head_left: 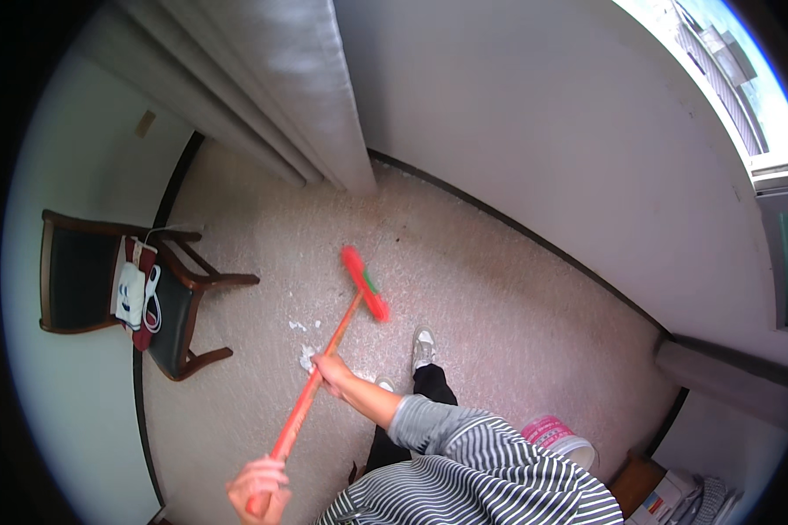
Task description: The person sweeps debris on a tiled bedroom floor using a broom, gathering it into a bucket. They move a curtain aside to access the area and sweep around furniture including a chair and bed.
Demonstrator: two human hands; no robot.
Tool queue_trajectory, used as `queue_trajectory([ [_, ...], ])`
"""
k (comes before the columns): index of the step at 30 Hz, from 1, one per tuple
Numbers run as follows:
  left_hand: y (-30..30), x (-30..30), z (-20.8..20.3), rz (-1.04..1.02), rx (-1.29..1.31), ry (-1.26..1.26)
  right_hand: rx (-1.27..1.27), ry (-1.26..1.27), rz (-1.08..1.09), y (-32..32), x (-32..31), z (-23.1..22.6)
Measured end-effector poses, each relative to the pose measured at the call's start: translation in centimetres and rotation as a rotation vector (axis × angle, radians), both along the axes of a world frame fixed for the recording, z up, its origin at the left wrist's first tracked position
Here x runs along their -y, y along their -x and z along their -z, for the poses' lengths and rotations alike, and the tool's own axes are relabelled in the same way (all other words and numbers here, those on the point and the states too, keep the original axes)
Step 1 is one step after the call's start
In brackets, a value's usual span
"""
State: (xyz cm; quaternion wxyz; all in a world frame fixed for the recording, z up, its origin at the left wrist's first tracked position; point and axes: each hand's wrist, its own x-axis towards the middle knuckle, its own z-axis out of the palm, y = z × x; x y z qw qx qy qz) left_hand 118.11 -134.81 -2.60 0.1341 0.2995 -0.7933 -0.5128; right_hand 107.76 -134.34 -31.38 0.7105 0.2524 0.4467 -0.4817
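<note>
A broom [296, 418] with a long orange-red handle slants across the floor in front of me. Its red head [363, 282], with a bit of green on it, is low over the floor, ahead of my shoes. My left hand [258, 490] is closed round the top end of the handle at the lower left. Farther down the handle, my right hand [331, 371] grips it too. White scraps [307, 357] lie on the floor just beside the right hand in the picture, with smaller white bits [299, 325] a little farther off.
A dark wooden chair [177, 302] at the left carries cloth items and a white cord. A grey curtain [320, 105] hangs to the floor ahead. Walls with dark skirting meet beyond it; a window [744, 79] is upper right. A pink-and-white bucket [559, 437] stands at my right.
</note>
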Motion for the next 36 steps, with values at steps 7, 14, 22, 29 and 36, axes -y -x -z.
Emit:
queue_trajectory([
  [7,12.5,1.5,8.9,-0.041,-0.179,-0.325,-0.314,-0.278,0.110,21.7,-6.9,2.7],
  [14,26.0,7.1,12.7,-0.091,-0.297,-0.398,-0.377,-0.233,0.237,31.1,-2.5,23.3],
  [22,20.9,6.8,7.3,-0.341,-0.074,0.059,-0.391,-0.103,-0.175,21.0,15.8,7.1],
  [29,16.3,5.3,0.3,-0.198,-0.043,0.006,0.006,0.069,0.167,19.8,6.4,-2.4],
  [36,23.7,8.0,5.6,0.366,0.235,-0.143,-0.347,-0.319,0.150,31.4,-5.5,4.4],
])
